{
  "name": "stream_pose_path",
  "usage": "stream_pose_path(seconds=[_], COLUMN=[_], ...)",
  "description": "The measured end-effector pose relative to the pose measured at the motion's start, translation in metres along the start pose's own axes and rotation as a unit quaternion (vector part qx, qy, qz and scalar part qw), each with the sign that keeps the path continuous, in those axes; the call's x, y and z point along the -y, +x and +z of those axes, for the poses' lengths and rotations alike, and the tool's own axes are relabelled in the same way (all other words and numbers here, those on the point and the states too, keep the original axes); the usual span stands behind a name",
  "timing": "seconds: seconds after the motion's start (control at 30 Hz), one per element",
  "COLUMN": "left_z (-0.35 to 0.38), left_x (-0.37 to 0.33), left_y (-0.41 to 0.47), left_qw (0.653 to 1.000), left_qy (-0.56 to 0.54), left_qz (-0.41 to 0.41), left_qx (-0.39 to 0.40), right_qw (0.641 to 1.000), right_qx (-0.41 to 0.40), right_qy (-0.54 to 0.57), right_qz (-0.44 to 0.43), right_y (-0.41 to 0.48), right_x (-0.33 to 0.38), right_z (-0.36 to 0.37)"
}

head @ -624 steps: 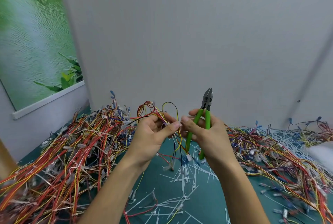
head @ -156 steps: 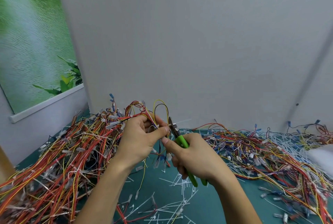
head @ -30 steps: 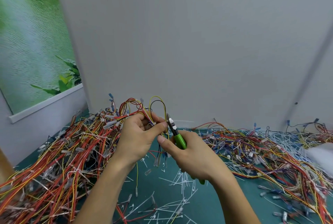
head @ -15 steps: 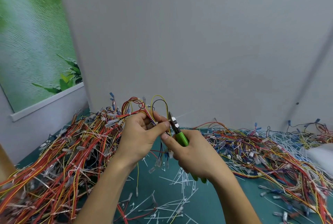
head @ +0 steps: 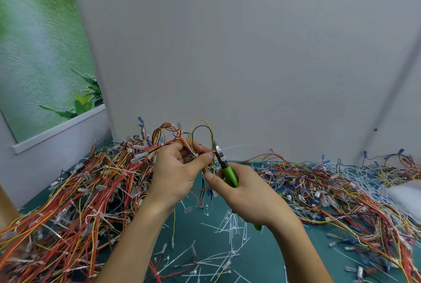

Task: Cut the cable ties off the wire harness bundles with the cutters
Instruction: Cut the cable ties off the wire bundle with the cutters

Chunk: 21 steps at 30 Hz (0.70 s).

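- Now the left hand [head: 180, 175] pinches a small wire bundle [head: 200, 136] between thumb and curled fingers, held up at centre.
- Right hand [head: 248, 196] wraps the green cutters [head: 229, 172], nose just beside the left thumb. Tie inside? Can't tell.
- Plenty looks done: cut ties [head: 230, 225] litter the mat [head: 262, 260] at 6 o'clock.
- Plenty left, I'd say: a tied heap [head: 79, 191] at 9 o'clock, a looser pile [head: 341, 191] at 3.
- No bin or box shows; everything lies loose.

A grey partition wall [head: 250, 54] is standing at twelve o'clock, a green leafy poster [head: 41, 50] is hanging at ten o'clock, and the teal counter [head: 264, 264] is showing at six o'clock.
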<state>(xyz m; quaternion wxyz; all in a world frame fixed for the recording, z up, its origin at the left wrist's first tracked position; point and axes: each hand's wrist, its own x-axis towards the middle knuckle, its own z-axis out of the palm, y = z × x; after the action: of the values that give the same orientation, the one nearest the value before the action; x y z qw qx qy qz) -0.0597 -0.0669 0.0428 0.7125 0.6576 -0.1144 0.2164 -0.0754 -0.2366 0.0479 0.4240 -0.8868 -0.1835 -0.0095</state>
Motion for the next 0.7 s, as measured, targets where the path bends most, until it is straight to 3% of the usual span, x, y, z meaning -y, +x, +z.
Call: stream_pose_path(seconds=[0.43, 0.7], left_z=[-0.0042, -0.0014], left_x=[-0.0012, 0.0007], left_y=[0.0008, 0.0013], left_qw=[1.000, 1.000], left_qy=[0.011, 0.030], left_qz=[0.001, 0.006], left_qx=[-0.018, 0.005], right_qw=[1.000, 0.998], right_qx=[0.004, 0.030], right_qy=[-0.013, 0.060], right_qz=[-0.017, 0.006], right_y=[-0.0011, 0.0006], right_x=[-0.0024, -0.0014], right_z=[0.0005, 0.0017])
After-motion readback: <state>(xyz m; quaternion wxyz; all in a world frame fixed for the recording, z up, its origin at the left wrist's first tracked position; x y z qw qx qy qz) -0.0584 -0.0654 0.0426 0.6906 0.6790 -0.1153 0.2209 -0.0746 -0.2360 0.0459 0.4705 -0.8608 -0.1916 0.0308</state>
